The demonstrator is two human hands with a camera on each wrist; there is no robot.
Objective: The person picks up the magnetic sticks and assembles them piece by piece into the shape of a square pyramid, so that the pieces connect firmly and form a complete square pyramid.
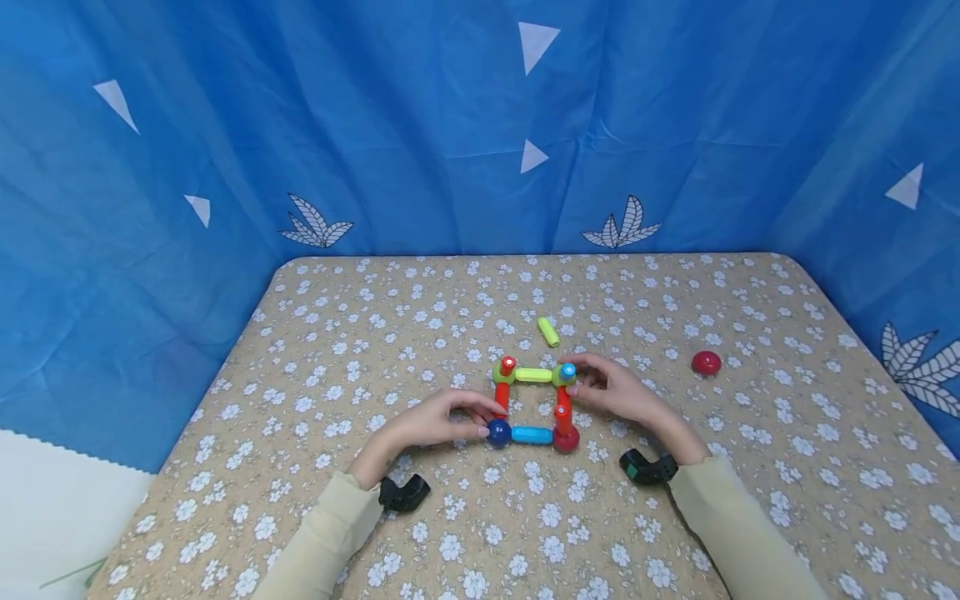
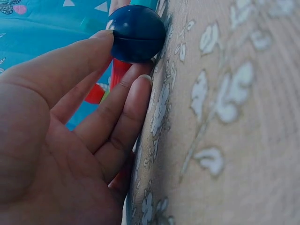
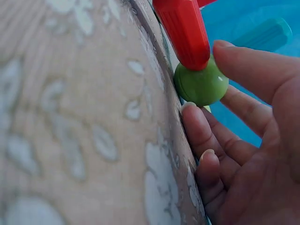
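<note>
A square frame of colourful balls and rods lies on the table. At its near left corner is a dark blue ball (image 1: 498,432), which my left hand (image 1: 452,417) grips with the thumb on its side and fingers beside the red rod (image 1: 502,400). My right hand (image 1: 613,388) holds the green ball (image 3: 202,83) at the far right corner between thumb and fingers. A blue rod (image 1: 567,372) stands up from that ball. Red rods stand on the other green ball (image 1: 498,375) and on the red ball (image 1: 566,439). A light blue rod (image 1: 532,435) forms the front side, a yellow-green rod (image 1: 534,375) the back.
A loose yellow-green rod (image 1: 548,332) lies just behind the frame. Off to the right sits a separate red ball (image 1: 707,362). The floral tablecloth (image 1: 360,317) runs back to a blue curtain (image 1: 420,125) that hangs around the table.
</note>
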